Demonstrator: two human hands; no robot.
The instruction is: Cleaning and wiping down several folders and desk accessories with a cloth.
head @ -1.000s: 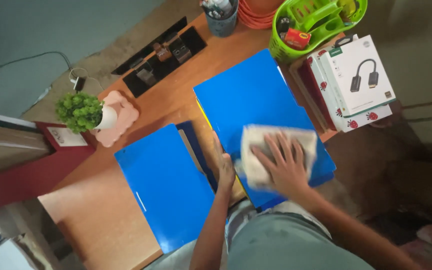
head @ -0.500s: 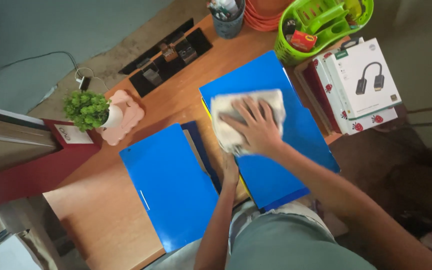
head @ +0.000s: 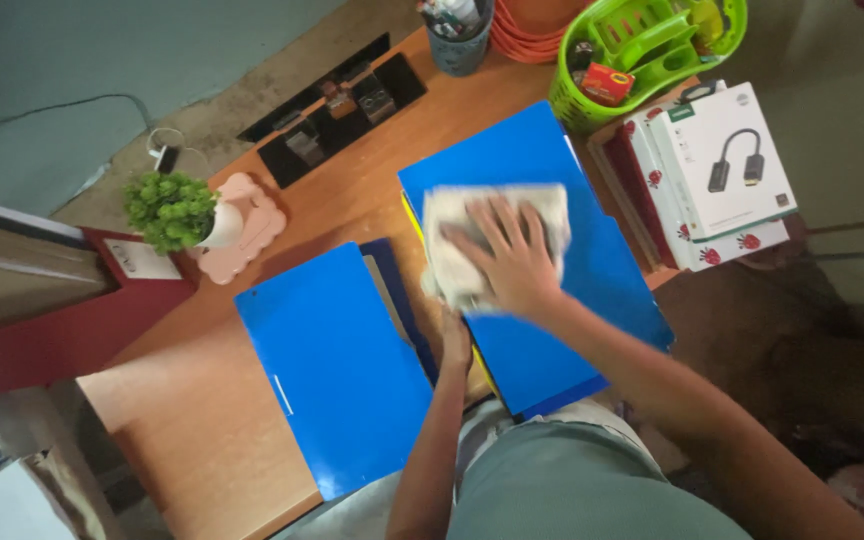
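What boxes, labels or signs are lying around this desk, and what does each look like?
White flat box: far right edge of the desk, rectangular, with a picture of a black cable adapter.
Strawberry-print box: directly under the white box, white with small red berries.
Small red packet: inside the green basket at the top, red with yellow.
White label card: left, on a red surface by the potted plant; rectangular.
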